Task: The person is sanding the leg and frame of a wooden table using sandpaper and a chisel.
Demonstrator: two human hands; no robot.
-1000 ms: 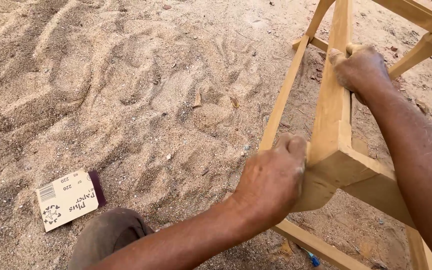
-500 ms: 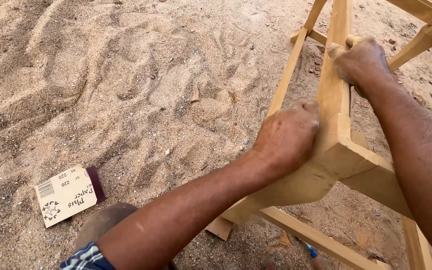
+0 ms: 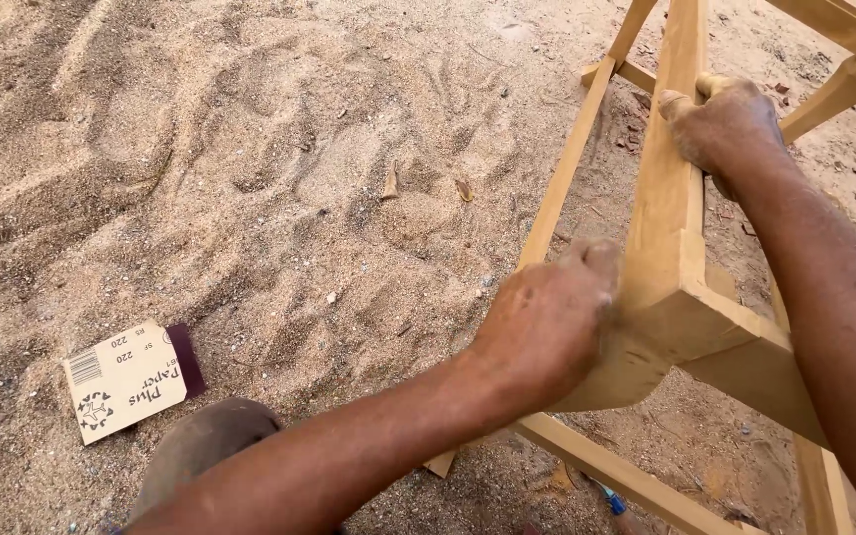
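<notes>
We see loose tan sand everywhere, rippled and strewn with small chips — an outdoor patch of ground. On it lies a pale bare-wood furniture frame, tipped on its side. Our left hand is curled and pressed against the frame's near leg; our right hand grips the same leg higher up. A beige printed sandpaper sheet lies at lower left.

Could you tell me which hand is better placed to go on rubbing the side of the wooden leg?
Left: the left hand presses the wooden leg; the right hand grips it higher.
</notes>
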